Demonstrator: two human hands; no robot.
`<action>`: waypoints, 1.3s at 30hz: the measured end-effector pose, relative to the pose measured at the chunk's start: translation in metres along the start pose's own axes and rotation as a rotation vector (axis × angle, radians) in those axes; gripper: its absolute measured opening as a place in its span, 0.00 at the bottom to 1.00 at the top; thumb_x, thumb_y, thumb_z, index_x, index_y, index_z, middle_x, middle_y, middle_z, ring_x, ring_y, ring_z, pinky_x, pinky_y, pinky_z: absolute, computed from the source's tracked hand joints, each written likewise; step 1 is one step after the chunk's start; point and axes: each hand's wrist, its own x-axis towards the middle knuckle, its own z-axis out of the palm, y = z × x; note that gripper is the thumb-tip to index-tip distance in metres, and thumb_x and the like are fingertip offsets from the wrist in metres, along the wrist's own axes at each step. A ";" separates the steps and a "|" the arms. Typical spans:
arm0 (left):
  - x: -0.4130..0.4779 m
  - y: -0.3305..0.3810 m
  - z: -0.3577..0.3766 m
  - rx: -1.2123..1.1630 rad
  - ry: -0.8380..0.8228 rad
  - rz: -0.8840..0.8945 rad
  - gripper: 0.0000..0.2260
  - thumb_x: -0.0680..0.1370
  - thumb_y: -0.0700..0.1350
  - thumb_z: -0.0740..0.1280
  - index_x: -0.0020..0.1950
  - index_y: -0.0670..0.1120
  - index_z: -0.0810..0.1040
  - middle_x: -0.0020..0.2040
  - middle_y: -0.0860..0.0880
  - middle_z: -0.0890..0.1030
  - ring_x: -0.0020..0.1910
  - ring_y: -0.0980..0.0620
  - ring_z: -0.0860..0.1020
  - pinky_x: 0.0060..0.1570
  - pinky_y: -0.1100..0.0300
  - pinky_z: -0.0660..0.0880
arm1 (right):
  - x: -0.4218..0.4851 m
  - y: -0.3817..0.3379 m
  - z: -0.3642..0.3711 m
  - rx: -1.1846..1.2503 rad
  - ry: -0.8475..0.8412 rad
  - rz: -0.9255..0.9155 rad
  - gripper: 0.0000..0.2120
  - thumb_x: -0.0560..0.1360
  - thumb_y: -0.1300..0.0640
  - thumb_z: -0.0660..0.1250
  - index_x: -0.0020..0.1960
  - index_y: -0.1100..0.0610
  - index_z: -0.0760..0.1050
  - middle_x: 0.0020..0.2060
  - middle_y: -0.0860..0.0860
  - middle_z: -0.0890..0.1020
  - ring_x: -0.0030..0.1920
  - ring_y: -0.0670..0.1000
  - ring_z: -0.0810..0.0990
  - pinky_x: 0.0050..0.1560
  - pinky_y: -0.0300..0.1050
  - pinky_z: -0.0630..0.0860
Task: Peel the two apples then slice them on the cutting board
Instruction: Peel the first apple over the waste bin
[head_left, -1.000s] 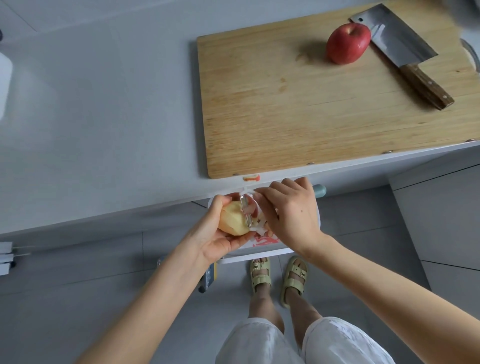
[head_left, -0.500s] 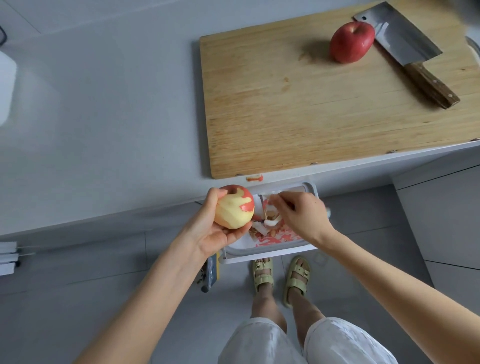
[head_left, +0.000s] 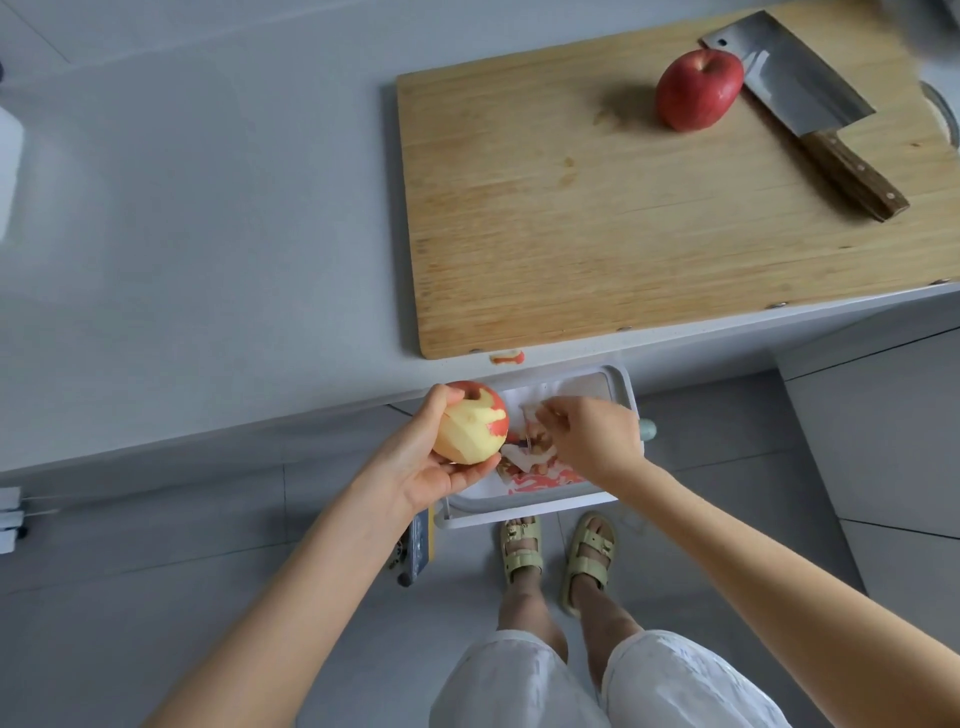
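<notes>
The left hand (head_left: 426, 462) cups the half-peeled apple (head_left: 470, 428), thumb curled over its far side and fingers wrapped beneath, out past the counter's near edge. The right hand (head_left: 592, 436) is curled round the peeler (head_left: 527, 441), just beside the fruit. The tool is blurred and mostly hidden, with only a thin metal head showing.

The half-peeled apple is mostly pale yellow flesh cut in flat facets, with a jagged red cap of skin left round the stem end.

The counter (head_left: 208, 208) is smooth, matte grey. A rectangular board (head_left: 597, 234) of light wood with fine straight grain lies on its right part, its near edge close to the counter's near edge.

Below both hands stands a white bin (head_left: 519, 519) with rounded corners, holding red and cream peelings (head_left: 540, 478).

A cleaver (head_left: 795, 88) lies in the board's far right corner, with a broad steel blade and a dark riveted wooden handle. The whole apple (head_left: 698, 91), glossy red and unpeeled, sits against the blade's left side.

A small peel scrap (head_left: 508, 357) lies on the counter just beside the board's near edge, towards its left corner.
</notes>
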 end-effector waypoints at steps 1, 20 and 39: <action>0.001 0.000 -0.001 -0.001 0.007 -0.004 0.15 0.72 0.47 0.71 0.54 0.43 0.73 0.52 0.36 0.76 0.47 0.40 0.78 0.34 0.51 0.81 | 0.000 -0.002 -0.002 0.125 -0.035 0.003 0.16 0.80 0.47 0.55 0.38 0.52 0.72 0.31 0.48 0.76 0.37 0.53 0.77 0.34 0.44 0.65; 0.005 0.002 -0.004 -0.017 0.016 -0.016 0.10 0.74 0.49 0.68 0.49 0.43 0.76 0.44 0.38 0.80 0.39 0.44 0.80 0.34 0.52 0.81 | -0.005 -0.035 -0.005 -0.069 0.512 -0.384 0.08 0.74 0.54 0.65 0.44 0.53 0.83 0.25 0.48 0.77 0.29 0.55 0.74 0.36 0.47 0.65; 0.001 0.015 -0.007 0.012 -0.060 -0.047 0.16 0.72 0.47 0.71 0.57 0.44 0.73 0.56 0.37 0.75 0.48 0.39 0.78 0.35 0.51 0.81 | 0.005 -0.003 0.007 -0.258 -0.005 0.049 0.21 0.74 0.45 0.53 0.62 0.52 0.70 0.48 0.53 0.79 0.52 0.56 0.75 0.57 0.52 0.60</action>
